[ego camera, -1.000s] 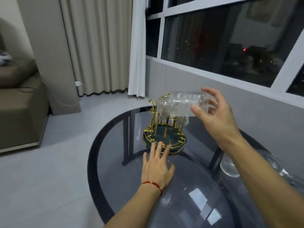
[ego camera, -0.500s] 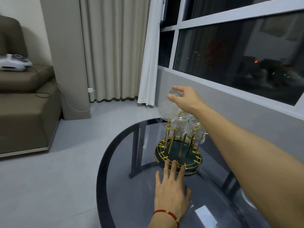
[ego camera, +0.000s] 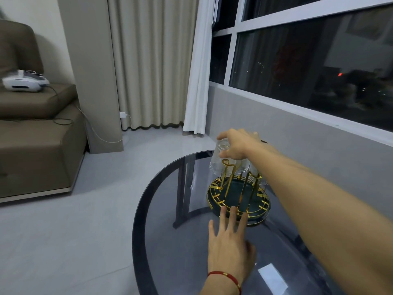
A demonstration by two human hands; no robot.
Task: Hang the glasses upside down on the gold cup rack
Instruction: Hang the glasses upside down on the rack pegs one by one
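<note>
My right hand [ego camera: 238, 145] grips the base of an inverted ribbed glass [ego camera: 221, 161], fingers curled round it, and holds it over a far-left prong of the gold cup rack [ego camera: 239, 196]. I cannot tell whether it is fully seated. My left hand [ego camera: 229, 248] lies flat on the glass table [ego camera: 170, 241], fingers spread, fingertips at the rack's near rim. At least one other glass [ego camera: 254, 177] already hangs on the right side. A near prong [ego camera: 227, 167] stands empty. I judge the task partly done.
</note>
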